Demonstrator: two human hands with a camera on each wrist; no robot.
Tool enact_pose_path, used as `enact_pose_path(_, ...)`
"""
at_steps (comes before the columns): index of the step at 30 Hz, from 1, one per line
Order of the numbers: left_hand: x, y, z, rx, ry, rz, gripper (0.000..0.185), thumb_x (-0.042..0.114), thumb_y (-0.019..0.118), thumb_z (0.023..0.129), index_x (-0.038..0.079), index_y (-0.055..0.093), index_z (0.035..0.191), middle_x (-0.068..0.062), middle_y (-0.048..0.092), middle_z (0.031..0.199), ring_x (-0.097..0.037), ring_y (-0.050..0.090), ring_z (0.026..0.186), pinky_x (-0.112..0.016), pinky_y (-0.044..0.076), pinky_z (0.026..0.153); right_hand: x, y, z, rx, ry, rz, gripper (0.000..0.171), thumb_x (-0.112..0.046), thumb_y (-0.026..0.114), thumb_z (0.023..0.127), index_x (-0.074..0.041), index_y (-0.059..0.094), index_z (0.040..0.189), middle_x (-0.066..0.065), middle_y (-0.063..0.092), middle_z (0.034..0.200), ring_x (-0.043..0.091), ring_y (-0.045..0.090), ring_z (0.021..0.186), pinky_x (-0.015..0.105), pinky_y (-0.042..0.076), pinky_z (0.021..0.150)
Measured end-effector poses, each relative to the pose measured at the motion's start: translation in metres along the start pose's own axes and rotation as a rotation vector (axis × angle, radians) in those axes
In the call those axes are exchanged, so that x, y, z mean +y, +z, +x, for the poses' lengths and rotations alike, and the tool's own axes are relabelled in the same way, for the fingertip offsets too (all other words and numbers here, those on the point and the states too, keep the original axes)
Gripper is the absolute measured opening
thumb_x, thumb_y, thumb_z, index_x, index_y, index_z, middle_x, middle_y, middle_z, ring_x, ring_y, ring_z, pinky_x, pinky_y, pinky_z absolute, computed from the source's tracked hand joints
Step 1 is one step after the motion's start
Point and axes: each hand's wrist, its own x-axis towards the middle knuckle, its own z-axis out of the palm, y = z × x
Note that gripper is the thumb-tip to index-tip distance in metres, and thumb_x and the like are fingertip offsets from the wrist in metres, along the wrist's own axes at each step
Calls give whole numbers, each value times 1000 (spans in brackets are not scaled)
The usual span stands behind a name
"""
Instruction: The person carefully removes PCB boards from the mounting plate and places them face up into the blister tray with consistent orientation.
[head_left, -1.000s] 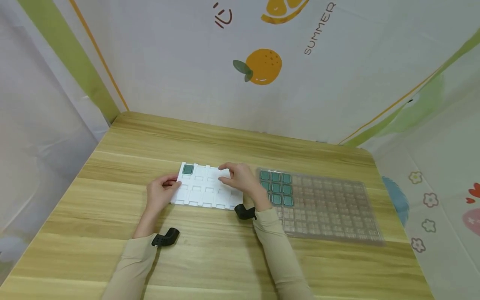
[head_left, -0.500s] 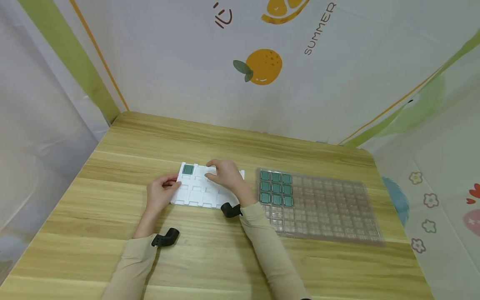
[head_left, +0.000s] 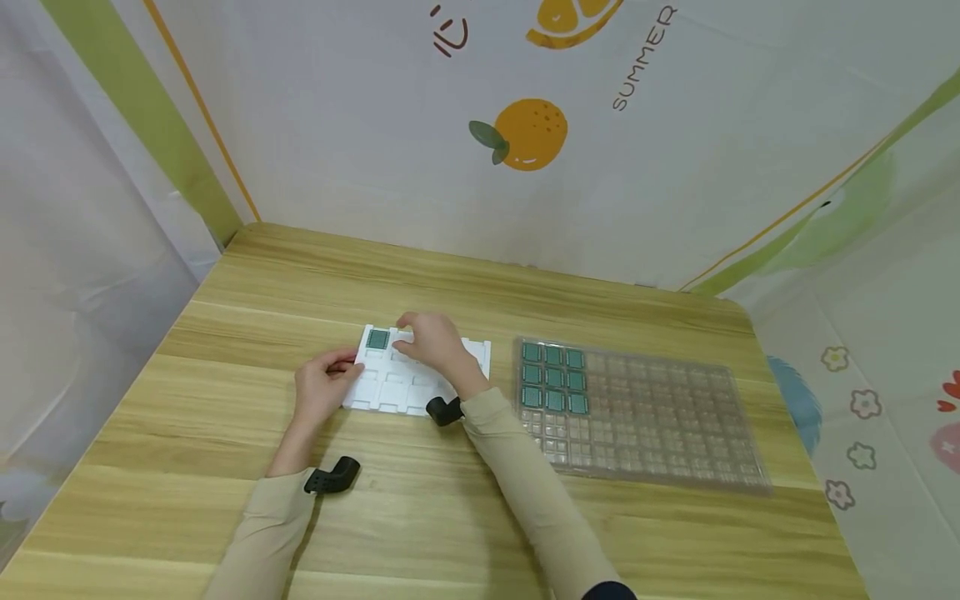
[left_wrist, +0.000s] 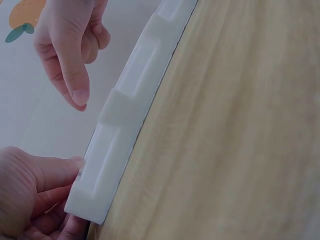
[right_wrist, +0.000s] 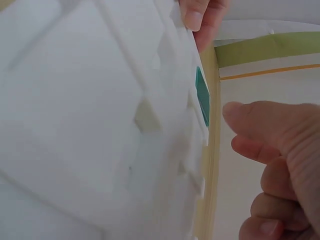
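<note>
Placing step in hand, I judge: filling the foam tray [head_left: 405,379] with chips from the clear tray [head_left: 660,421].

Left hand [head_left: 321,392] pinches the foam tray's 9 o'clock edge, thumb on top, holding it flat on the surface [head_left: 450,517]. Right hand [head_left: 433,343] hovers over the far row, fingers curled loosely. Can't tell if it pinches a chip; neither wrist view shows one in the fingertips.

One chip [head_left: 377,339] sits in the foam tray's 10 o'clock corner pocket. My right hand is just at its 3 o'clock. The remaining chips [head_left: 553,377] sit in the clear tray's near-left block, at 3 o'clock of the foam tray.

Next move needs a square, flat drop into the adjacent pocket, with the left hand steady.
</note>
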Motion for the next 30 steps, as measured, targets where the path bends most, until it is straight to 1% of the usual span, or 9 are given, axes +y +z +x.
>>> enact_pose_path(2, 0, 0, 0, -3, 3, -1, 20, -5, 66, 81, -11, 68, 100, -24, 65, 85, 2, 51, 66, -7, 43, 58, -3, 1, 3, -18, 19, -12, 32, -29, 69, 86, -10, 68, 111, 0, 71, 97, 10, 61, 72, 21, 49, 69)
enact_pose_path(5, 0, 0, 0, -4, 7, -2, 20, -6, 66, 81, -10, 68, 100, -24, 65, 84, 2, 51, 66, -7, 43, 58, -6, 4, 8, -46, 42, -18, 32, -30, 67, 87, -10, 67, 113, 0, 70, 99, 11, 63, 80, 22, 49, 71)
enact_pose_path(7, 0, 0, 0, -3, 13, 0, 19, -6, 66, 81, -11, 68, 99, -24, 65, 84, 2, 51, 65, -7, 43, 57, -9, 7, 10, -60, 53, -18, 32, -29, 67, 87, -11, 67, 113, 1, 70, 99, 11, 62, 80, 23, 49, 72)
enact_pose_path(10, 1, -1, -1, -1, 18, 6, 19, -7, 66, 80, -11, 68, 99, -25, 65, 83, 1, 51, 65, -7, 43, 57, -12, 11, 13, -66, 52, -41, 30, -30, 67, 87, -12, 68, 111, 0, 69, 103, 11, 61, 86, 24, 48, 75)
enact_pose_path(14, 2, -1, -1, -3, 16, 13, 19, -6, 66, 81, -11, 68, 99, -24, 65, 84, 0, 51, 66, -7, 43, 57, -16, 15, 16, -71, 49, -85, 30, -32, 67, 87, -13, 68, 111, -1, 68, 106, 12, 62, 93, 25, 49, 78)
enact_pose_path(19, 2, -1, -2, -8, 7, 13, 20, -6, 66, 81, -11, 67, 101, -25, 65, 85, 0, 51, 67, -7, 43, 58, -22, 16, 18, -72, 71, -104, 31, -32, 67, 87, -13, 68, 112, -1, 68, 107, 13, 62, 96, 26, 49, 80)
enact_pose_path(23, 2, -1, -2, -7, 3, 17, 20, -5, 66, 82, -10, 67, 101, -24, 65, 86, 0, 51, 67, -7, 42, 58, -25, 16, 19, -75, 101, -110, 29, -32, 68, 86, -14, 69, 109, -3, 69, 103, 12, 62, 92, 25, 48, 76)
enact_pose_path(27, 2, 0, -2, -5, 6, 21, 20, -5, 66, 82, -11, 67, 101, -24, 65, 86, -1, 51, 68, -7, 42, 57, -28, 17, 20, -83, 124, -100, 21, -30, 68, 85, -13, 70, 98, -4, 67, 88, 10, 57, 75, 24, 45, 65)
enact_pose_path(30, 2, 0, -2, -4, 9, 22, 20, -5, 66, 82, -11, 67, 101, -24, 65, 86, -1, 51, 67, -7, 42, 57, -29, 18, 21, -80, 130, -98, 19, -29, 69, 85, -13, 70, 95, -4, 65, 82, 9, 52, 70, 24, 44, 61)
